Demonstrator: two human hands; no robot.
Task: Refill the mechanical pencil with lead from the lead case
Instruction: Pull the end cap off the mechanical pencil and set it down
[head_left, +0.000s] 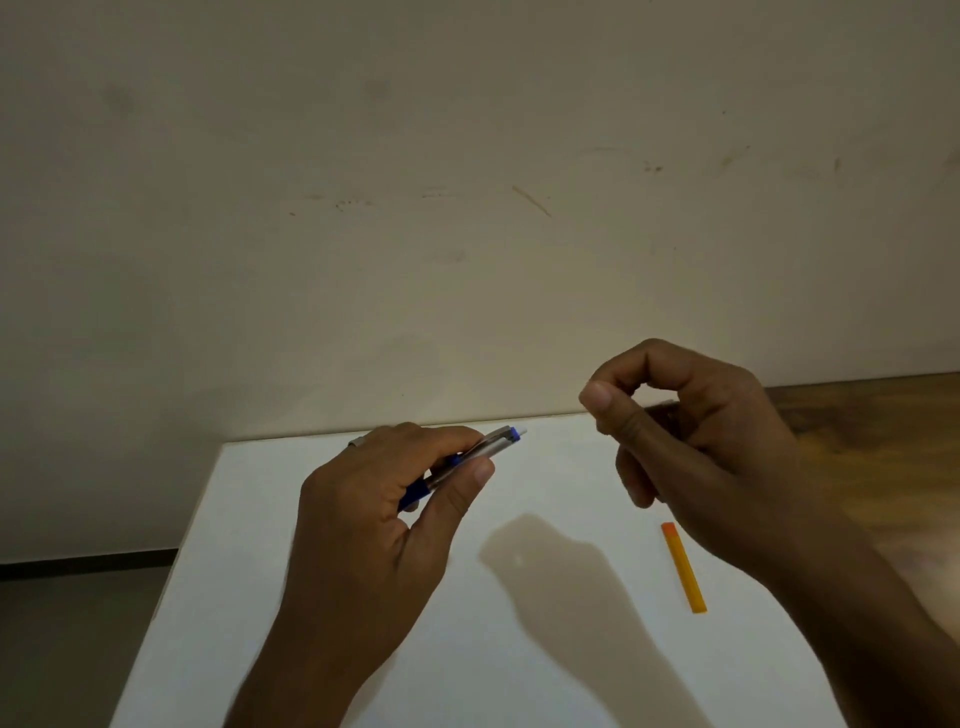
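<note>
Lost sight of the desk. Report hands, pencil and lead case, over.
Left hand gripping mechanical pencil, cap end toward right hand. Right hand pinched; lead too fine to see. Orange lead case flat on white table. Nothing between.

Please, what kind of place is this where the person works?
Probably an ordinary indoor room, perhaps at home; I cannot be sure. A plain white board lies on a wooden surface pushed against a bare, scuffed wall, and a dark baseboard runs along the floor at left.
</note>
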